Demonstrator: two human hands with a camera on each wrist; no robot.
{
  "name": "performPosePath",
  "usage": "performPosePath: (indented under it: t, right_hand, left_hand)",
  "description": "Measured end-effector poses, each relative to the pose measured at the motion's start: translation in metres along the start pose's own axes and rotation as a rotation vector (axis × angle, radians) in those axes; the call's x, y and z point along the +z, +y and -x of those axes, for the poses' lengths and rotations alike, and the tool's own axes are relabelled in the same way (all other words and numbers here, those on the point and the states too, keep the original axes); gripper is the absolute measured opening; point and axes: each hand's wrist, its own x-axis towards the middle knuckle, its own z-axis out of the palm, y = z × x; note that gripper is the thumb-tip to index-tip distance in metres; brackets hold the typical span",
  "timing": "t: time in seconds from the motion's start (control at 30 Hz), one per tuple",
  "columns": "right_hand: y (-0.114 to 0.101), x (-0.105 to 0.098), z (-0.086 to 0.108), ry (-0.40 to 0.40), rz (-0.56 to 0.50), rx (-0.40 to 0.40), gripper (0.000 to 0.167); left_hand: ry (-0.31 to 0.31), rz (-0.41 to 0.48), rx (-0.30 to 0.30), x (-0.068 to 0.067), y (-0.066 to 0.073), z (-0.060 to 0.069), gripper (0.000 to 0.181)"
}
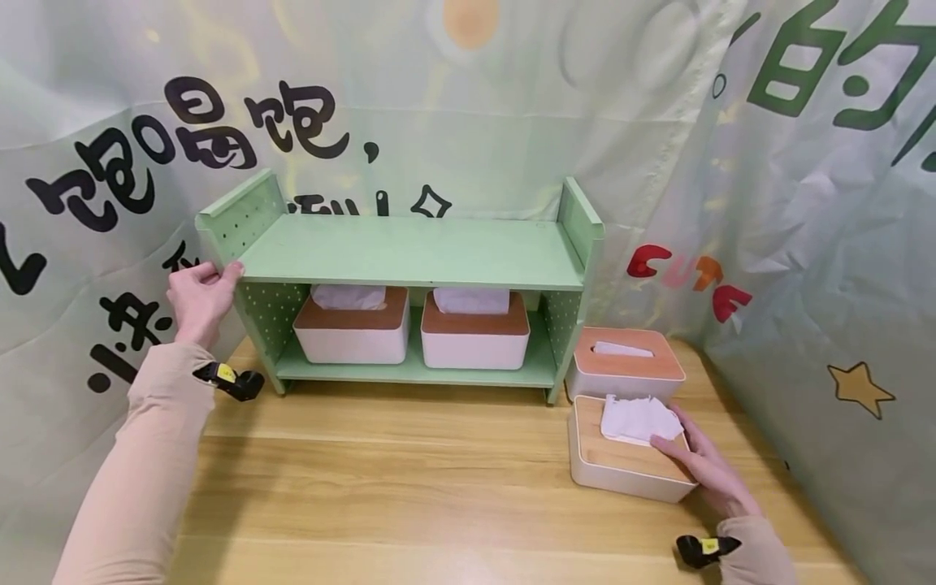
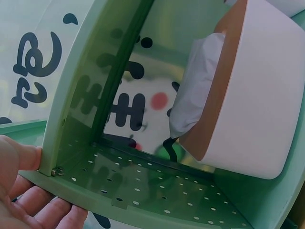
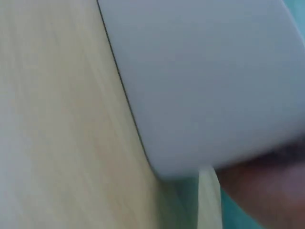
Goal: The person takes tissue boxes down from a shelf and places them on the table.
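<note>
A green two-tier shelf [image 1: 409,253] stands on the table. My left hand [image 1: 202,302] grips the edge of its left side panel, with thumb and fingers [image 2: 52,210] on either side of it in the left wrist view. At the right, my right hand [image 1: 712,471] holds a white tissue box [image 1: 621,457] with a wooden lid by its right end, thumb over the lid. A tissue sticks out of this box. Its white wall [image 3: 205,86] fills much of the right wrist view, where the hand is mostly hidden and blurred.
Two tissue boxes, a left one [image 1: 353,341] and a right one [image 1: 475,348], sit on the lower tier. Another tissue box [image 1: 627,366] stands right of the shelf, behind the held one. Printed cloth [image 1: 468,122] hangs around the wooden table [image 1: 409,487].
</note>
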Motion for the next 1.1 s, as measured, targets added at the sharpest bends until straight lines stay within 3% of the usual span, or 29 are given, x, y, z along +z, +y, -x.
performPosePath:
  t: [0.1,0.37,0.67,0.9,1.1]
  right_hand:
    - [-0.001,0.007,-0.005,0.067,0.020,0.051,0.080]
    - [-0.002,0.007,-0.008,0.116,-0.017,0.144,0.085]
    - [0.004,0.002,-0.010,0.148,-0.007,0.140,0.083]
    - [0.010,-0.002,-0.015,0.126,-0.078,0.105,0.080]
    - [0.010,-0.006,-0.016,0.133,-0.070,0.112,0.080]
  left_hand:
    - [0.003,0.003,-0.001,-0.002,0.000,0.000,0.057]
    - [0.003,0.031,-0.012,-0.001,0.001,0.000,0.056]
    - [0.005,0.019,-0.006,-0.001,0.000,-0.001,0.057]
    - [0.019,0.031,0.008,-0.001,-0.001,-0.001,0.054]
    - [0.010,0.035,0.006,0.000,0.000,-0.001,0.054]
